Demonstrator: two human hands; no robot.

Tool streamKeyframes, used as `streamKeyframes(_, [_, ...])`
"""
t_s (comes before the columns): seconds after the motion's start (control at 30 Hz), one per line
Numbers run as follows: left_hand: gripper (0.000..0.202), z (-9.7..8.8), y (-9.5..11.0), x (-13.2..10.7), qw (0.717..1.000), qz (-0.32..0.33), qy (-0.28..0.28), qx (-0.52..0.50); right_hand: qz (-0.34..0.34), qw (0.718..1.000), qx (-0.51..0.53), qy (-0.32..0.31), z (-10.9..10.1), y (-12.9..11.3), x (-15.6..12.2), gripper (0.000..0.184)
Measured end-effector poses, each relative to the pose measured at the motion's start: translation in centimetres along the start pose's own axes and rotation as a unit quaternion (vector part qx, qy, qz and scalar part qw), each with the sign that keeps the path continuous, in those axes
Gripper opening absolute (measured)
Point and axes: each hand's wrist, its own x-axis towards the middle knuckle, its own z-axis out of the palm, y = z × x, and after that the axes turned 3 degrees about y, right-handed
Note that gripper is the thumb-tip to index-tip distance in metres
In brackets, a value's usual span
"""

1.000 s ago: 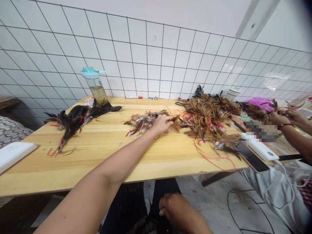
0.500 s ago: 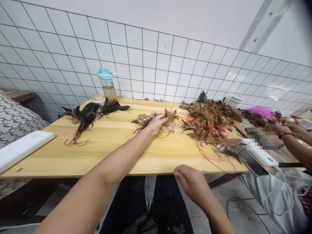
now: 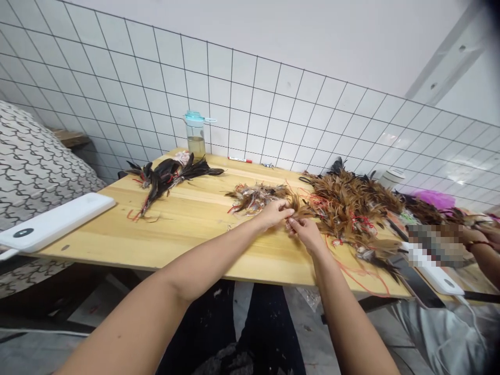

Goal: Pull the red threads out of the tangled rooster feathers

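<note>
My left hand (image 3: 275, 214) is closed in a pinch on a small bunch of brown feathers (image 3: 300, 207), just above the table. My right hand (image 3: 308, 233) meets it from the right, thumb and fingers pinched at the bunch's lower end; the exact grip is partly hidden. Behind my left hand lies a loose heap of small feather bunches (image 3: 253, 197) with red thread. A large pile of brown feather bunches (image 3: 344, 195) spreads to the right, with red strings among it. Black feather bunches (image 3: 164, 174) lie on the left.
The wooden table (image 3: 187, 229) stands against a wire grid (image 3: 230, 94). At the back are a water bottle (image 3: 196, 136) and a red-white marker (image 3: 239, 160). A white power bank (image 3: 58, 221) lies left, a phone (image 3: 417, 281) right. A co-worker's hand (image 3: 478, 240) is at far right.
My right hand has risen from the table's front edge to meet my left. My left hand has drawn a brown feather bunch slightly right and nearer. The view has shifted left.
</note>
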Motion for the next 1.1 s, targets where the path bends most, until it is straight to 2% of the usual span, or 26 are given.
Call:
streamKeyframes(0.1, [0.014,-2.7,0.2,1.0,0.989,0.043,0.076,0.123,0.008,0.999,0.006,0.039,-1.0,1.5,1.2,0.039])
streamKeyframes(0.2, [0.017,-6.0,0.3,1.8,0.948,0.042,0.175,0.263,0.015,0.996,-0.051,0.066,-2.6,2.7,3.0,0.039])
streamKeyframes(0.27, [0.016,-7.5,0.3,2.2,0.915,0.034,0.190,0.355,0.007,0.992,-0.107,0.062,-3.5,3.0,4.4,0.038])
streamKeyframes(0.37, [0.018,-7.8,0.4,2.9,0.867,0.030,0.150,0.475,0.014,0.979,-0.194,0.065,-3.6,2.8,6.7,0.036])
streamKeyframes(0.47, [0.031,-6.7,-0.2,4.4,0.820,0.023,0.089,0.565,0.041,0.966,-0.241,0.086,-2.5,2.8,8.2,0.035])
streamKeyframes(0.57, [0.040,-5.7,-1.0,6.5,0.797,0.000,0.043,0.602,0.062,0.955,-0.270,0.105,-1.1,3.0,8.3,0.037])
streamKeyframes(0.63, [0.032,-5.6,-1.4,8.0,0.798,-0.011,0.029,0.602,0.051,0.951,-0.285,0.106,-0.6,3.1,7.8,0.039])
streamKeyframes(0.73, [0.029,-6.8,-1.0,9.6,0.797,-0.017,0.051,0.602,0.045,0.947,-0.305,0.091,-0.8,3.1,7.3,0.039])
streamKeyframes(0.8, [0.034,-8.2,-0.3,10.2,0.812,-0.029,0.088,0.577,0.049,0.945,-0.314,0.082,-1.1,3.1,7.3,0.036])
streamKeyframes(0.83, [0.035,-8.9,0.1,10.3,0.833,-0.037,0.113,0.541,0.050,0.943,-0.319,0.081,-1.3,3.1,7.3,0.035])
streamKeyframes(0.93, [0.030,-10.8,1.2,9.9,0.876,-0.049,0.171,0.449,0.039,0.939,-0.335,0.066,-1.3,3.1,7.6,0.032])
streamKeyframes(1.1, [0.022,-12.0,2.1,8.2,0.892,-0.063,0.190,0.405,0.013,0.940,-0.336,0.048,-0.9,2.8,7.4,0.029])
